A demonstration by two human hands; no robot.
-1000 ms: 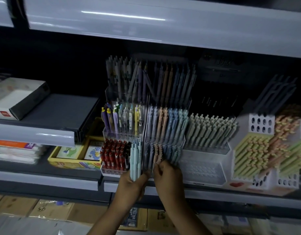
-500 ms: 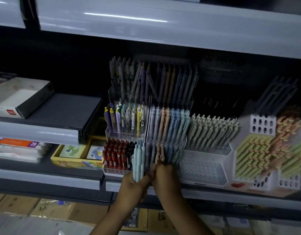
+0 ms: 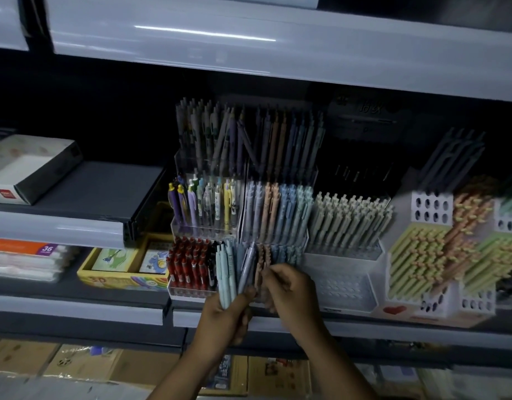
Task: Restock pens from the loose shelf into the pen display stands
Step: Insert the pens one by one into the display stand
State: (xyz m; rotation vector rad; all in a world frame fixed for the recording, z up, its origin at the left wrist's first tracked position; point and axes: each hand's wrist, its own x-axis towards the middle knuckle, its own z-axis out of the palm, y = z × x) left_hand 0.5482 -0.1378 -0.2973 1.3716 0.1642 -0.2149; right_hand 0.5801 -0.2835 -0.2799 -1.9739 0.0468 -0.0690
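- Left hand (image 3: 224, 319) wraps round the lower ends of a bundle of pale blue pens (image 3: 226, 269), with the thumb across the front. The bundle stands upright just in front of the clear tiered stand (image 3: 278, 235), at the left end of its bottom tier.
- Right hand (image 3: 291, 290) has its fingers curled at the stand's bottom tier, beside a grey-lilac pen (image 3: 248, 262) that leans out of the bundle. Whether they pinch that pen I cannot tell.
- These pens look light, stiff and smooth-barrelled, so a loose fan would probably slide apart. A firm wrap low on the barrels suits the bundle, and a two-finger pinch at mid-barrel suits a single pen.
- Clips near the tops could catch on neighbours as one pen is drawn out.
- Room is tight. The stand's middle tier overhangs its bottom row, red pens (image 3: 188, 264) crowd just left of the stand, and a white perforated stand (image 3: 341, 281) sits just right of it.
- Open space lies only in front of the stand, over the shelf lip (image 3: 364, 326), so pens likely need to go in slanted from the front.
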